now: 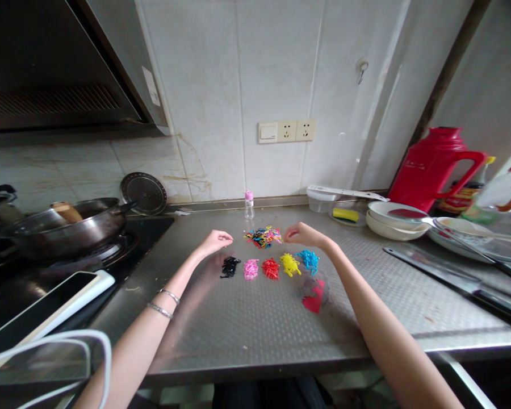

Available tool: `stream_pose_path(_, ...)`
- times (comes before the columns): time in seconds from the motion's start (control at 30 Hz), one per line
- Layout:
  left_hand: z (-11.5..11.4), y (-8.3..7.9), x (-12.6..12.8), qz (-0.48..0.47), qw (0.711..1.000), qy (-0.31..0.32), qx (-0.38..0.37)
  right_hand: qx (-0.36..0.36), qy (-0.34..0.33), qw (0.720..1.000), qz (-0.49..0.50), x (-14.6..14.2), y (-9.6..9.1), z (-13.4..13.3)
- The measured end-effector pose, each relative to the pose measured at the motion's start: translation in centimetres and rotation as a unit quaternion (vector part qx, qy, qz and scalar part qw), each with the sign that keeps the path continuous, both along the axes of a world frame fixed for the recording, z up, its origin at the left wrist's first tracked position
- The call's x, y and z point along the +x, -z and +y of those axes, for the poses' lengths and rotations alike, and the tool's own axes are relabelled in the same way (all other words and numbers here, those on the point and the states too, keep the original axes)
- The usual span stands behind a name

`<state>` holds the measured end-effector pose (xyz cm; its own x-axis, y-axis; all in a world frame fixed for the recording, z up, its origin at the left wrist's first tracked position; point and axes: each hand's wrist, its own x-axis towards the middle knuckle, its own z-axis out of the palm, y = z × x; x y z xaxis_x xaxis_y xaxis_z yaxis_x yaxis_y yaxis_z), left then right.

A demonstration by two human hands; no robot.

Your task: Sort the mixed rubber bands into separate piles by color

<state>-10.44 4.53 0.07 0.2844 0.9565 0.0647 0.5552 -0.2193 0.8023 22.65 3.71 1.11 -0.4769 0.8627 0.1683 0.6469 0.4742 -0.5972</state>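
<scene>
A mixed pile of small colourful loops, like rubber bands (264, 236), lies on the steel counter between my hands. My left hand (214, 242) is left of it, above the black pile (229, 266), its fingers pinched together. My right hand (301, 233) hovers at the pile's right edge with fingers curled in a pinch. Whatever either hand pinches is too small to make out. Nearer me, the sorted piles run in a row: black, pink (251, 269), red (271, 268), yellow (290, 264) and blue (309, 262).
A small pink-capped bottle (249, 205) stands behind the mixed pile. A clear bag with a red piece (314, 296) lies nearer me. On the right are a knife (434, 272), bowls (398, 218) and a red thermos (434, 165). At left are a pan (72, 227) and a phone (38, 307).
</scene>
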Motion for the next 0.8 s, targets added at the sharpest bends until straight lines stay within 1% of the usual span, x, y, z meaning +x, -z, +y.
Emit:
stream_pose_path(0.07, -0.2, -0.1, 0.1, 0.001, 1.0, 0.002, 0.0, -0.054, -0.046, 0.997, -0.029, 0.4, -0.5, -0.5)
stream_pose_path(0.13, -0.3, -0.2, 0.1, 0.002, 1.0, 0.005, 0.001, -0.094, -0.051, 0.993, -0.059, 0.7, -0.9, -1.0)
stream_pose_path(0.2, -0.3, -0.2, 0.1, 0.005, 1.0, 0.008, 0.003, -0.117, -0.04, 0.989, -0.08, 0.8, -1.1, -1.3)
stream_pose_path(0.33, -0.2, 0.0, 0.1, 0.011, 1.0, 0.01, 0.006, -0.13, -0.026, 0.987, -0.089, 0.7, -1.3, -1.6)
stream_pose_path(0.5, -0.3, 0.0, 0.2, 0.017, 1.0, 0.015, 0.012, -0.119, -0.034, 0.991, -0.053, 0.9, -1.2, -1.3)
stream_pose_path(0.63, -0.1, 0.2, 0.2, 0.021, 0.999, 0.018, 0.024, -0.081, 0.013, 0.997, -0.016, 2.0, -0.5, -0.1)
stream_pose_path(0.8, 0.8, 1.4, 0.4, 0.026, 0.998, 0.012, 0.05, -0.046, 0.118, 0.992, 0.025, 4.0, 1.7, 1.5)
